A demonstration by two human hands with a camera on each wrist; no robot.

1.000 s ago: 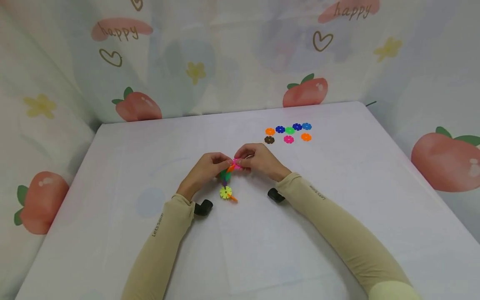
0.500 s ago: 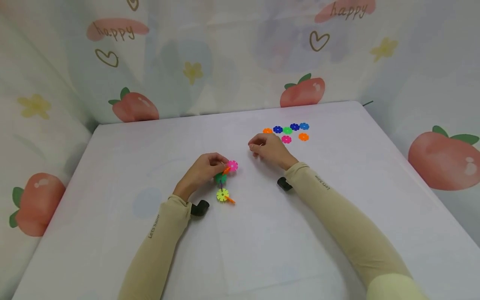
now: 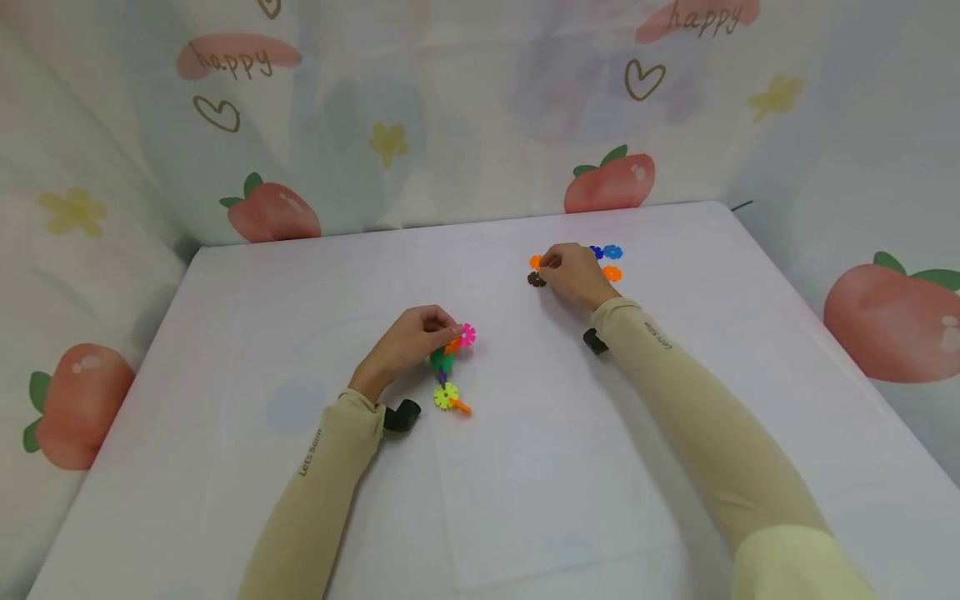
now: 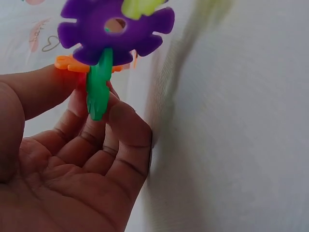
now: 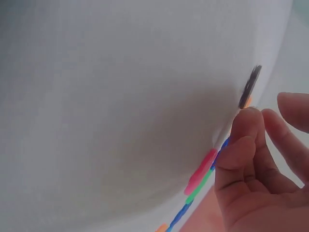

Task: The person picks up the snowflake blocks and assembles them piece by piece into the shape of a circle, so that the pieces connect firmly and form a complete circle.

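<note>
In the head view, my left hand (image 3: 408, 343) pinches a chain of slotted plastic snowflake discs near its far end. The chain shows a pink disc (image 3: 468, 335), an orange one (image 3: 452, 346), a green one (image 3: 442, 362), a purple one and a yellow disc (image 3: 446, 397), with another orange disc at the near end. The left wrist view shows the thumb against the orange disc (image 4: 72, 63), beside the green disc (image 4: 98, 89) and purple disc (image 4: 87, 29). My right hand (image 3: 576, 273) is over the loose discs, nearest the brown disc (image 3: 536, 279); thumb and fingers stand apart, holding nothing.
Loose discs lie at the back right of the white table (image 3: 525, 483): orange (image 3: 612, 273), light blue (image 3: 613, 252), dark blue and another orange. The right wrist view also shows a pink disc (image 5: 201, 172) and a green disc (image 5: 199, 187). A printed curtain hangs behind.
My right hand has let go of the pink disc on the chain and moved right and away to the loose discs. The left hand stays nearly in place, still holding the chain.
</note>
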